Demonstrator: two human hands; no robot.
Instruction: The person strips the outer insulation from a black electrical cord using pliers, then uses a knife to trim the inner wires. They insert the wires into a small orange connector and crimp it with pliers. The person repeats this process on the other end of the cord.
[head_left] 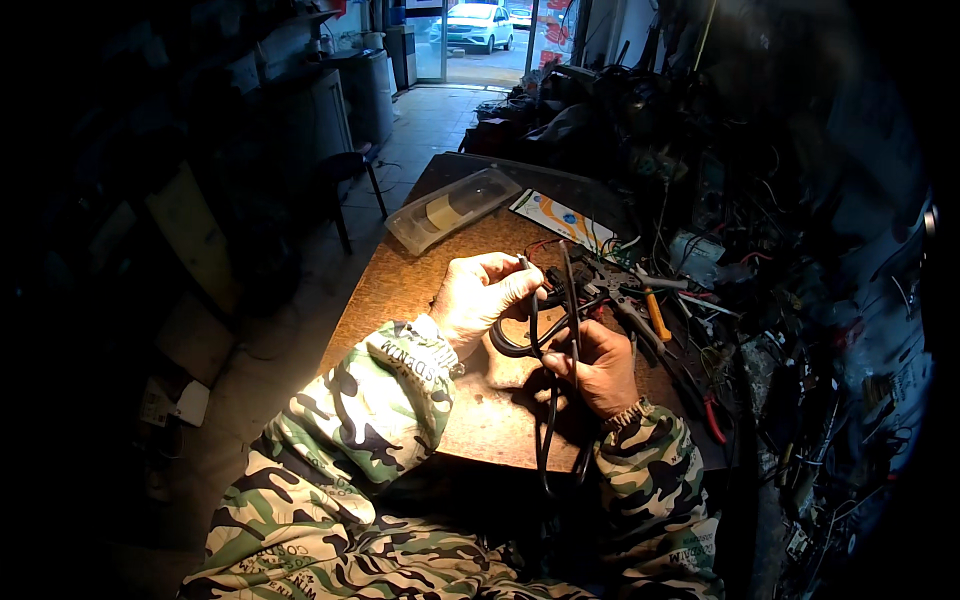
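Note:
My left hand is closed around the upper end of a black cable, pinching it near its tip above the brown worktable. My right hand grips the same cable lower down, where it bends into a loop between the two hands. The rest of the cable hangs down over the table's near edge. Both forearms wear camouflage sleeves. A small black part with red wires lies just behind my hands.
A clear plastic lidded box sits at the table's far left. A printed card lies behind it. Pliers, a yellow-handled tool and tangled wires crowd the right side. A stool stands on the tiled floor to the left.

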